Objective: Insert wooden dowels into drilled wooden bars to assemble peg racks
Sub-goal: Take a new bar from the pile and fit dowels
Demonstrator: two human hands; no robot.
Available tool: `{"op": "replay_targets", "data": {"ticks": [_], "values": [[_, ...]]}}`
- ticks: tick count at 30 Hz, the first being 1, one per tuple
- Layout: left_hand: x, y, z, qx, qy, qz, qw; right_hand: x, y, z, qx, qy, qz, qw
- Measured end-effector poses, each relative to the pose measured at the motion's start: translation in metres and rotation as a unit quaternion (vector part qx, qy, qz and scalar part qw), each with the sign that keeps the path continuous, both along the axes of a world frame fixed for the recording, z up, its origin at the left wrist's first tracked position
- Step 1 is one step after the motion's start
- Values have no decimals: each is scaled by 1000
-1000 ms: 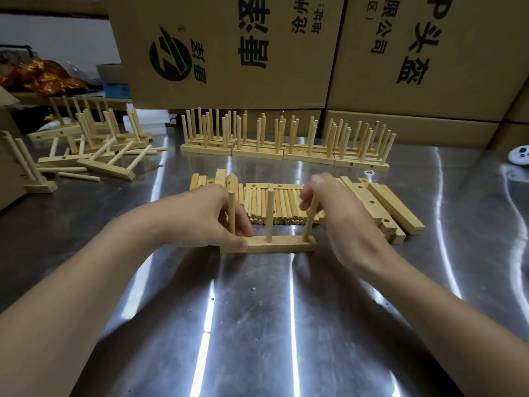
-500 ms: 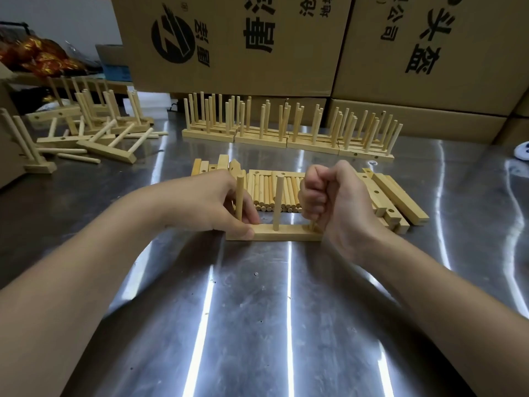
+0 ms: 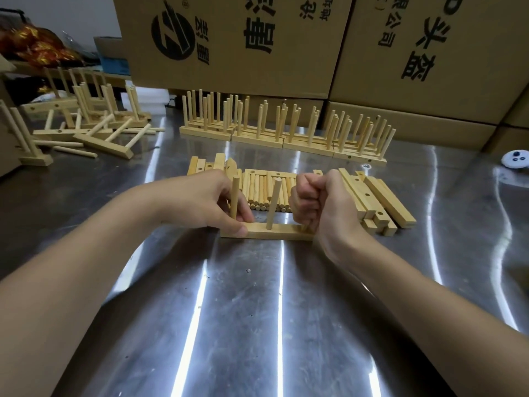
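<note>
Just behind the bar (image 3: 274, 231) lie loose dowels (image 3: 259, 193); right hand (image 3: 320, 202) hides end dowel (image 3: 305, 227).

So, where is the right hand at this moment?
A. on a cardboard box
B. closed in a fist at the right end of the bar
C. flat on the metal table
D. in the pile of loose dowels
B: the right hand is a closed fist at the right end of the bar, curled round the dowel there, of which only the foot shows; the left hand pinches the bar's left end.
</note>
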State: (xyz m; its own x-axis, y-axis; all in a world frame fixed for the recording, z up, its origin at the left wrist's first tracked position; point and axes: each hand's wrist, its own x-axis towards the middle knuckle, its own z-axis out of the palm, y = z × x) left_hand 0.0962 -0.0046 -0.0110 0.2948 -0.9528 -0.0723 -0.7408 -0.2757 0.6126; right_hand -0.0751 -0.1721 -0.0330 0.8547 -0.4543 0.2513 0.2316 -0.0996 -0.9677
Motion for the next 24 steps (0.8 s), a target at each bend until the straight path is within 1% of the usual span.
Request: {"op": "replay_targets", "data": {"ticks": [9,12,16,18,21,24], "values": [[0,-2,0,-1,17,3,1000,0,4,1,9,-6,-18,1000],[-1,-1,-1,-7,22,9,1000,-1,6,3,9,1,-18,1000],[-4,-2,-1,-7,6,14,1000,-1,7,1,24,24,-33,999],[-9,-3,0,0,-9,21,1000,1,9,3,14,19,-45,999],[-16,-5,-2,1,-11,48,999,-3,12,5,1,21,-54,998],[-18,-6,-3,-6,-5,54,998,-5,9,4,-7,30,-50,998]]}}
